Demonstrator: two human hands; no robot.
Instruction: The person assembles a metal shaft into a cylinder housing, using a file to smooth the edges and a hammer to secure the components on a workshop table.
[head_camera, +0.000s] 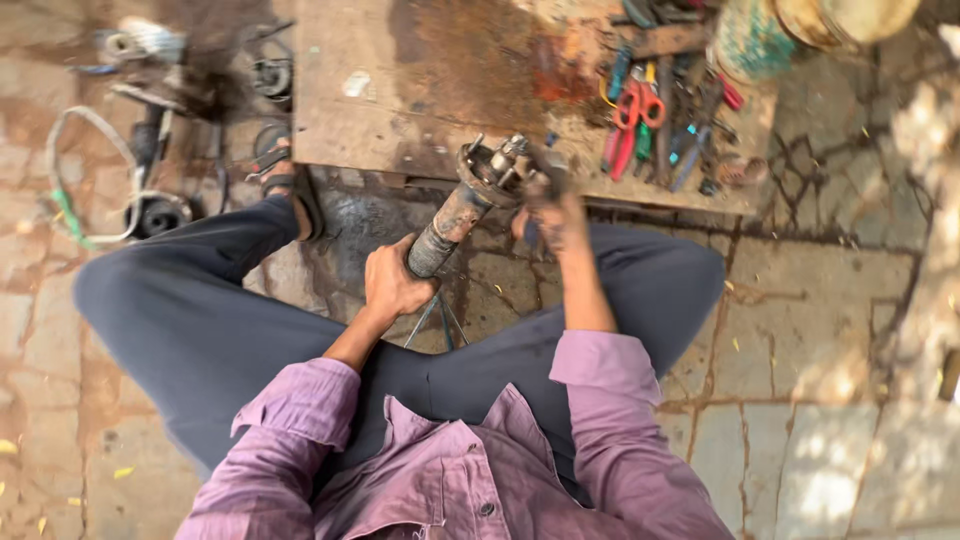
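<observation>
I sit with knees apart over a stone floor. My left hand (392, 282) is wrapped around the grimy cylindrical body of an angle grinder (455, 215), held tilted up toward a low wooden board (420, 90). The grinder's metal gear head (495, 170) points away from me. My right hand (552, 215) is at the gear head, fingers closed and blurred; whether it holds a small tool there I cannot tell. A thin cable (432, 322) hangs below the grinder body.
Red-handled scissors (640, 108) and several screwdrivers and pliers (680, 130) lie on the board's right end. A green-white container (750, 40) stands at the back right. To the left lie cords (70, 190), a black disc (160, 212) and another tool's parts (270, 75).
</observation>
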